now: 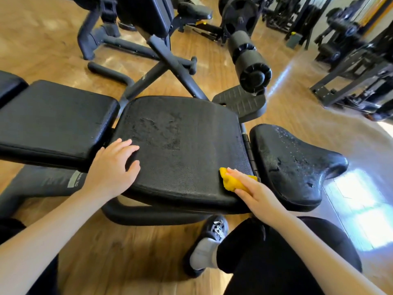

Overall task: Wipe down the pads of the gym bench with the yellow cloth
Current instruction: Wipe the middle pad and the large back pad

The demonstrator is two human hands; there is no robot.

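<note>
1. The yellow cloth (235,181) sits low and right of the middle of the picture, on the near right corner of the middle pad (180,145).
2. The right hand (258,193) lies flat on the cloth, fingers straight, pressing it down.
3. The left hand (114,167) rests open on the pad's left edge and holds nothing.
4. The cloth looks soft, light and squishy. It will bunch up, so press on its middle.
5. The pads look wet, maybe slippery.
</note>
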